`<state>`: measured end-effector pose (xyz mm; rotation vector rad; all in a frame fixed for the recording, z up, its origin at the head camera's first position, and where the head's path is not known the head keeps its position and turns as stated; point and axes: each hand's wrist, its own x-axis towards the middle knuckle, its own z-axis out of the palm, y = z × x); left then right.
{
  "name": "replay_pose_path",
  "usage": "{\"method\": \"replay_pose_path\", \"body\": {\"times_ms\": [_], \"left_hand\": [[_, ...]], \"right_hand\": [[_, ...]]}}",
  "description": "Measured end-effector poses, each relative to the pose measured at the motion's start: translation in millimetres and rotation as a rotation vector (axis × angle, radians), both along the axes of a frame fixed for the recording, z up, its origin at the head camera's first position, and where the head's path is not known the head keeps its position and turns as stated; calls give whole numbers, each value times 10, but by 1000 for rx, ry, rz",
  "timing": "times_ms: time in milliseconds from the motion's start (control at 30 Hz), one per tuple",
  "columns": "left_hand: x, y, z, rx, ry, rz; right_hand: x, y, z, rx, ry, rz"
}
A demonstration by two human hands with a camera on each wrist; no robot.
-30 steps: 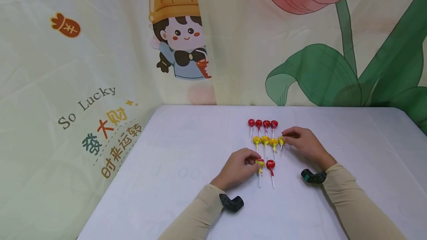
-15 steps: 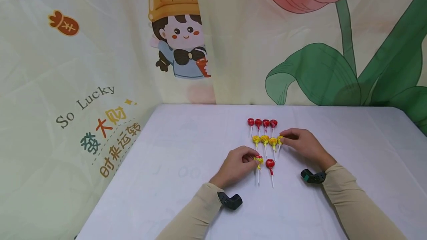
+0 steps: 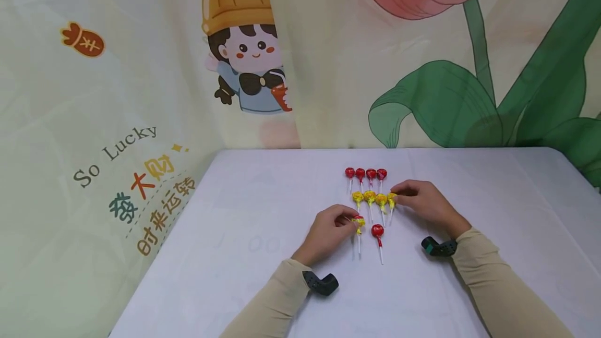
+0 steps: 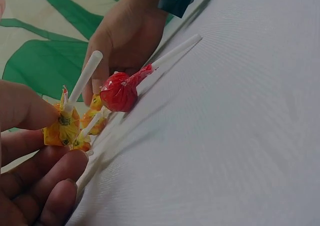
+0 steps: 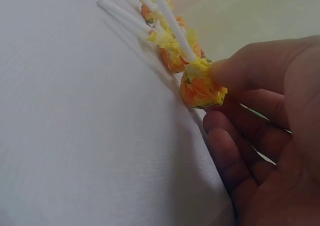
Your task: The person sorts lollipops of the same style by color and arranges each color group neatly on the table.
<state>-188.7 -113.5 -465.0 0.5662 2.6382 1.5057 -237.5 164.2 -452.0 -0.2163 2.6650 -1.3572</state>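
My left hand pinches a yellow-and-red wrapped lollipop by its head, between thumb and fingers; in the head view its white stick points toward me. Just to its right lies a red lollipop, untouched. My right hand holds the head of a yellow lollipop between thumb and fingers. That one is at the right end of a row of yellow lollipops. Behind them is a row of red lollipops, sticks also toward me.
Everything lies on a white-covered table. Its far edge meets a printed cloth backdrop, which also covers the left side. Dark devices are worn on both wrists, over beige sleeves.
My left hand has shifted slightly left and away from me with its lollipop, widening the gap to the loose red one. More stick shows on the lollipop in my right hand.
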Motion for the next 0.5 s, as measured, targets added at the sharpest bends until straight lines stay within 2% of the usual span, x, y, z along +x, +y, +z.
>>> {"method": "replay_pose_path", "body": {"times_ms": [267, 500], "left_hand": [[-21, -42, -12, 27, 40, 45], [-50, -66, 38, 60, 25, 87]], "right_hand": [[2, -7, 4, 5, 1, 26], [-9, -8, -20, 9, 18, 28]]}}
